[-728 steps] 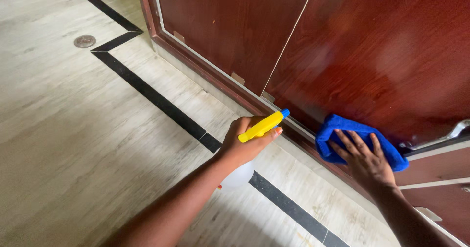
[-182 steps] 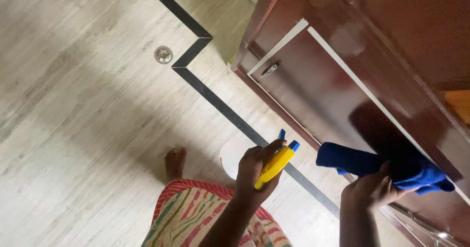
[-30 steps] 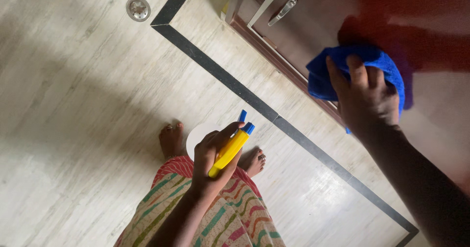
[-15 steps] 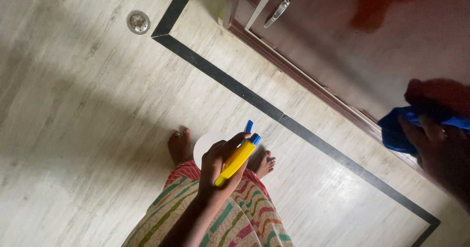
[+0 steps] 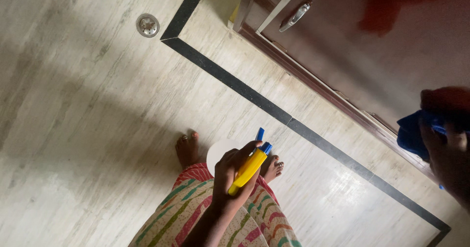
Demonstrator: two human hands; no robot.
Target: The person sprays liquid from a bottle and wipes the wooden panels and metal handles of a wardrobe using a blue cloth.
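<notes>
We hold the blue cloth [image 5: 413, 134] bunched under our right hand [image 5: 448, 159], fingers curled over it and pressing it against the lower part of the dark red cabinet door [image 5: 372, 56], close to the door's bottom edge at the right border of the view. We judge the step in hand to be the wiping of this door panel. Only part of the cloth shows; the rest lies under the hand or outside the view.

Our left hand [image 5: 230, 171] is wrapped around the yellow head of the spray bottle [image 5: 249, 166], with one finger lying near the blue trigger and nozzle. The bottle is held upright, well apart from the door and not aimed at it; its pale body hangs below the hand, above the floor. We judge that the next move calls for passing the cloth along the unwiped part of the panel, with firm flat pressure.

Outward from the door: a metal handle [image 5: 295, 16] sits on the panel far from the cloth. A black inlay strip [image 5: 254, 97] runs in the pale floor alongside the door's base. A round floor drain [image 5: 147, 25] lies beyond the strip's corner. Our bare feet [image 5: 187, 149] and striped garment [image 5: 196, 212] are on the near side of the strip. Nothing stands between cloth and panel.
</notes>
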